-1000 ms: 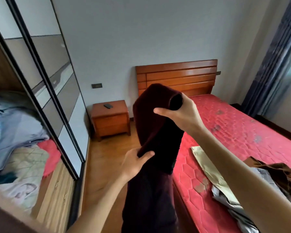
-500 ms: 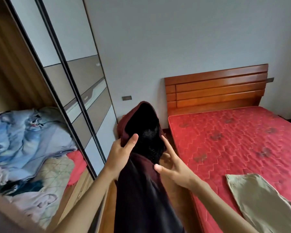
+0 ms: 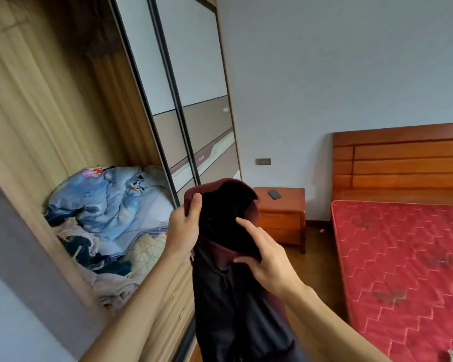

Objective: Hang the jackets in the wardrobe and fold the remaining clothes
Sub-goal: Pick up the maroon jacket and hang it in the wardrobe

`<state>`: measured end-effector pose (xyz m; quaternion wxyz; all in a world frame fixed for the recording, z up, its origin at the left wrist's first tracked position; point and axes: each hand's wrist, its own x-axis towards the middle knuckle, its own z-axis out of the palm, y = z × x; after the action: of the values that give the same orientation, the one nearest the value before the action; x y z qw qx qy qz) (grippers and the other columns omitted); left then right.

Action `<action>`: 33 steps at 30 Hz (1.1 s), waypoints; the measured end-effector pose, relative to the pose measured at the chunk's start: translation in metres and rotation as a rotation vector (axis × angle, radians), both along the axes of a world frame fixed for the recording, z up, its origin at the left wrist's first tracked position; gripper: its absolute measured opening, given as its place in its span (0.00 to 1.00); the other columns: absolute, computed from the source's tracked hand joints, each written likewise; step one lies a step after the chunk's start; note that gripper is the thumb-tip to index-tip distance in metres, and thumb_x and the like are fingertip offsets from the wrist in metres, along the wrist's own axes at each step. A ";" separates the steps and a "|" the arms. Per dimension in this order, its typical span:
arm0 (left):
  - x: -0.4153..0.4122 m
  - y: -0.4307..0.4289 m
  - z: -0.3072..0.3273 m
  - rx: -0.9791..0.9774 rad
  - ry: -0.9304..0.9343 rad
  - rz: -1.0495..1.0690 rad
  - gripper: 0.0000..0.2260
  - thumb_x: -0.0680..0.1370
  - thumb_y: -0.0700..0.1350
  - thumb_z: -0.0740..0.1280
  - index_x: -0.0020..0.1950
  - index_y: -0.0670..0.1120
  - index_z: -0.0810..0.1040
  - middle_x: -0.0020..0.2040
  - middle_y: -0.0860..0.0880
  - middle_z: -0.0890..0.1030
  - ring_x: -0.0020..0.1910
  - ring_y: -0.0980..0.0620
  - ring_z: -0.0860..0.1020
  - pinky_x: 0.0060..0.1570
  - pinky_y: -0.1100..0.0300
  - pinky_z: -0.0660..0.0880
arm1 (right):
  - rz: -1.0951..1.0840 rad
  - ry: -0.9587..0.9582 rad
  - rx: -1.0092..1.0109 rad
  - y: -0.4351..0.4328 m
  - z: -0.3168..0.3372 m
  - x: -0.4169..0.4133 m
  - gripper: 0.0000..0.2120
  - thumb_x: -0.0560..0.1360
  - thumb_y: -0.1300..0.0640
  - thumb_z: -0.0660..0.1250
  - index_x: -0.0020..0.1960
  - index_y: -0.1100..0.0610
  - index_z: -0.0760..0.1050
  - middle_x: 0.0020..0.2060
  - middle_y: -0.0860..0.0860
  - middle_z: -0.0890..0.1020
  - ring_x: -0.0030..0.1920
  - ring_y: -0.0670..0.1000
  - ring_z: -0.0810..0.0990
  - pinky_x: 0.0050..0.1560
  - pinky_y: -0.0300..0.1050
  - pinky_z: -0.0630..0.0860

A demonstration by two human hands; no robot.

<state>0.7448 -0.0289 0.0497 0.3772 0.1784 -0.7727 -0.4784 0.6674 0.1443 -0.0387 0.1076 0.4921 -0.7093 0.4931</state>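
dark maroon jacket [image 3: 236, 296] hangs upright, black-lined hood open, before open wardrobe [image 3: 50, 126].

Dark maroon jacket [image 3: 236, 296] against pale walls, red bed, warm wood.

Jacket: maroon outer cloth, black lining showing in the hood and down the front. Wardrobe [image 3: 45, 105], left: light tan wood grain inside; sliding doors [image 3: 191, 74] in white over beige-taupe panels, black frames. Bedding [image 3: 110, 202] piled inside: light blue with small red and dark printed motifs; beneath it cream cloth with a thin geometric line pattern, plus navy and off-white pieces. Mattress [image 3: 403, 257], right: red, quilted in pink zigzag stitching, with greyish blotches. Headboard [image 3: 403, 158] and nightstand [image 3: 285, 215], far: orange-brown wood. Wall [image 3: 338, 61]: pale grey-blue.
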 end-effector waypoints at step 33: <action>-0.019 -0.151 -0.081 -0.214 0.014 0.050 0.20 0.80 0.59 0.53 0.49 0.53 0.83 0.48 0.58 0.83 0.53 0.59 0.80 0.55 0.67 0.71 | 0.039 0.267 0.132 -0.104 0.202 -0.110 0.15 0.68 0.47 0.77 0.52 0.52 0.83 0.42 0.33 0.84 0.48 0.33 0.80 0.50 0.23 0.69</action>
<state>0.7255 -0.1803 -0.0317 0.4113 0.1529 -0.8120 -0.3849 0.5572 0.0400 0.1634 0.1587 0.5729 -0.7100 0.3775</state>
